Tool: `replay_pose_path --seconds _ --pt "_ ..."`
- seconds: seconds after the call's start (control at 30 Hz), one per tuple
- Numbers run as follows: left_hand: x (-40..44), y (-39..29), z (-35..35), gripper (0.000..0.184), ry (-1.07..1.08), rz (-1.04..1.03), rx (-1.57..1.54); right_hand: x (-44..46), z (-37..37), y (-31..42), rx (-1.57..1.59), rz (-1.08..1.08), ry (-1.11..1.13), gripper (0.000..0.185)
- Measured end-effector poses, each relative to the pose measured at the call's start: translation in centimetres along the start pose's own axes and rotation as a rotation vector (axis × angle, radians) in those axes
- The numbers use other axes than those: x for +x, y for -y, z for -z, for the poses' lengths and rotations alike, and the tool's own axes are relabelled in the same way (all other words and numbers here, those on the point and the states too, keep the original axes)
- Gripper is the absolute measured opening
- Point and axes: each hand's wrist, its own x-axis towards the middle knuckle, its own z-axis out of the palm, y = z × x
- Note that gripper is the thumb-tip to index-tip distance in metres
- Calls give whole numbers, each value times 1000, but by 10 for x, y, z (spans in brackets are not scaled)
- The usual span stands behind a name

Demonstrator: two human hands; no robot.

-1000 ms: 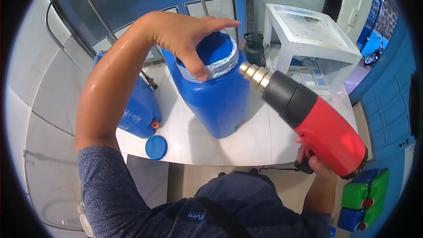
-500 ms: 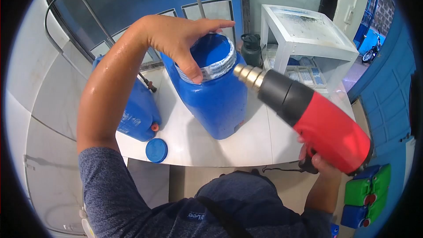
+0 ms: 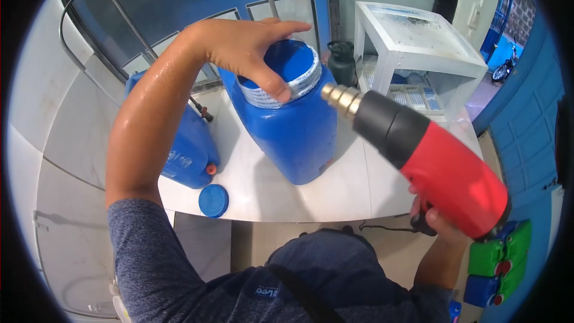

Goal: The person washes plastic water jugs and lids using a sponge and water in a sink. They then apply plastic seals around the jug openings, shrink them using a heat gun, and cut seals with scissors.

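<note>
A tall blue container (image 3: 293,137) stands on the white counter, its blue top ringed by a white printed band (image 3: 302,87). My left hand (image 3: 248,51) spans the container's top, thumb pressed on the band at the near side and fingers reaching over the far side. My right hand (image 3: 433,218) is wrapped round the handle of a red and black heat gun (image 3: 451,173). The gun's metal nozzle (image 3: 341,100) points at the band from the right, a short gap away. A round blue cap (image 3: 213,200) lies near the counter's front edge.
Another blue container (image 3: 194,149) with a red plug stands at the left, beside a bent metal pipe (image 3: 128,15). Behind are a dark green bottle (image 3: 341,63) and a white shelf unit (image 3: 418,36). Green and blue jugs (image 3: 493,260) sit at the lower right. The white counter (image 3: 347,197) has a curved front edge.
My left thumb has shifted right along the band, and the fingers have drawn slightly left. The heat gun has moved slightly right and down since the earliest frame.
</note>
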Motion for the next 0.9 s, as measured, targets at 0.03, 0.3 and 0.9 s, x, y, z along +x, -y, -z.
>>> replay_pose_path --seconds 0.03,0.3,0.9 --pt "2 2 0 127 0 -1 -2 -2 9 -2 -211 -26 159 53" --pt "5 6 0 100 -62 145 -106 -7 12 4 -259 -96 335 47" --pt "-2 21 -6 83 -165 133 -150 0 -24 48 -316 -106 253 37"
